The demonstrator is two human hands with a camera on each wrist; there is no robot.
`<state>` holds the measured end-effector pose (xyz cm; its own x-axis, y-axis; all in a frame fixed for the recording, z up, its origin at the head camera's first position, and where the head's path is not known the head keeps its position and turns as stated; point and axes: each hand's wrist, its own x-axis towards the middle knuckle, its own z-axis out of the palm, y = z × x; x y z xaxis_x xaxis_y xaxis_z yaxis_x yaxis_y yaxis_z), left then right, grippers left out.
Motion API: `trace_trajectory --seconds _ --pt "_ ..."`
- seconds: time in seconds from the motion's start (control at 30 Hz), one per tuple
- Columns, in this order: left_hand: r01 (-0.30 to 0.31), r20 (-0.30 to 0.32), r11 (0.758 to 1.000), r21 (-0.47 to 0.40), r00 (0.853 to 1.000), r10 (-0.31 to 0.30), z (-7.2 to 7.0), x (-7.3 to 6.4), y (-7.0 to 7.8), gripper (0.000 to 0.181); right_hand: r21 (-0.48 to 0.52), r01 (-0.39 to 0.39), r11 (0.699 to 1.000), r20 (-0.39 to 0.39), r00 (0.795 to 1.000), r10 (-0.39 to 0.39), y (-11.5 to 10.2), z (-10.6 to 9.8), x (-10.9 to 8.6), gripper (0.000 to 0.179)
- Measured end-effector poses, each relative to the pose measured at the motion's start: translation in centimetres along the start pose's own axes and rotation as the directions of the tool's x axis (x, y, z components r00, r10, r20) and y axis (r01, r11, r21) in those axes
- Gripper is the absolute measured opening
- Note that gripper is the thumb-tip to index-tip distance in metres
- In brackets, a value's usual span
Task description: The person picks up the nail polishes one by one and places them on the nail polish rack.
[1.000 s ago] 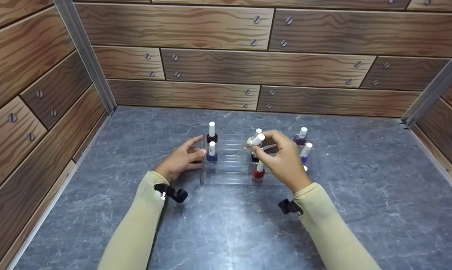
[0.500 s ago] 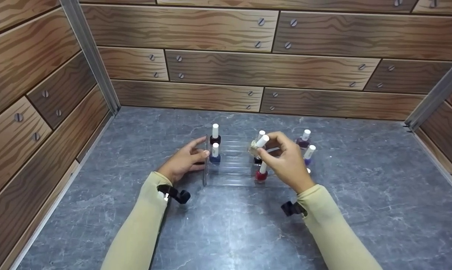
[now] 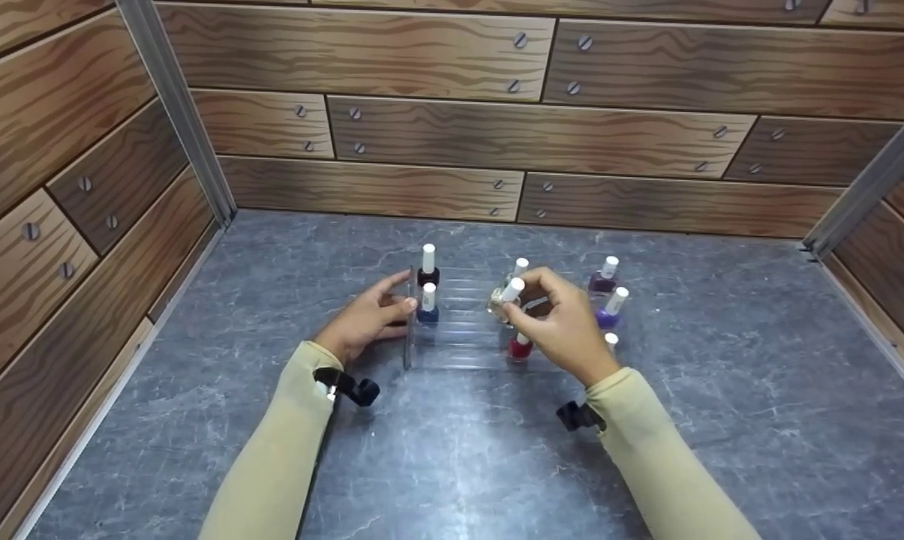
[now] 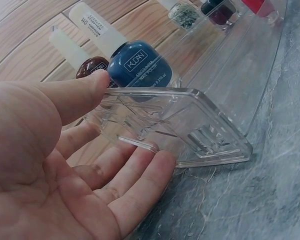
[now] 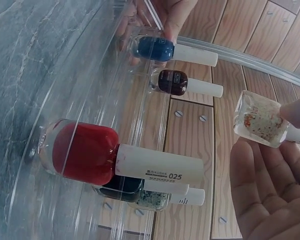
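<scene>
My left hand (image 3: 365, 319) holds the left end panel of a clear plastic rack (image 3: 463, 330), thumb on its top edge and fingers against its outer face. Just inside that panel stand a blue nail polish bottle (image 4: 142, 65) and a dark red one (image 5: 173, 82), white caps up. My right hand (image 3: 568, 322) pinches a clear glitter nail polish bottle (image 5: 260, 119), raised above the rack and tilted. Below the right hand, a red nail polish bottle (image 3: 520, 349) sits on the rack. A dark bottle (image 5: 121, 187) and another glitter one (image 5: 151, 200) stand behind it.
Farther right are a dark purple bottle (image 3: 602, 283), a violet bottle (image 3: 608, 319) and a white cap (image 3: 611, 341) partly hidden by the right hand. Wood-patterned walls (image 3: 421, 127) enclose the grey marbled table (image 3: 452, 450) at the back and sides.
My right hand has lowered the glitter bottle a little and shifted it slightly left over the rack. The left hand keeps its hold on the end panel.
</scene>
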<state>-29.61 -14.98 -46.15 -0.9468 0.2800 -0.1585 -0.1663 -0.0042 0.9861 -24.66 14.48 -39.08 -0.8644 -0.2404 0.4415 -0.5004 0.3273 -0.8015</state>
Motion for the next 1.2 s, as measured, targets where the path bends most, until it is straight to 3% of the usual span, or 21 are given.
trace_trajectory --seconds 0.33,0.57,0.87,1.2 --pt "0.001 0.009 1.000 -0.023 1.000 -0.001 0.0 0.2 -0.2 0.066 -0.035 -0.005 0.999 0.043 0.999 0.006 0.2 -0.1 -0.1 0.020" --pt "0.013 0.012 0.999 -0.043 1.000 -0.013 0.1 0.0 -0.3 0.064 -0.070 0.032 0.997 0.097 0.995 -0.025 0.3 0.0 -0.3 0.019" --pt "0.037 0.003 0.995 -0.090 0.999 -0.037 0.2 0.2 -0.4 0.058 -0.024 -0.019 1.000 0.143 0.989 0.022 0.2 0.2 -0.6 0.020" --pt "0.036 -0.078 0.995 -0.089 0.996 -0.043 0.4 0.4 -0.4 0.046 -0.005 0.054 0.999 0.296 0.954 -0.050 0.2 1.1 -0.6 0.018"
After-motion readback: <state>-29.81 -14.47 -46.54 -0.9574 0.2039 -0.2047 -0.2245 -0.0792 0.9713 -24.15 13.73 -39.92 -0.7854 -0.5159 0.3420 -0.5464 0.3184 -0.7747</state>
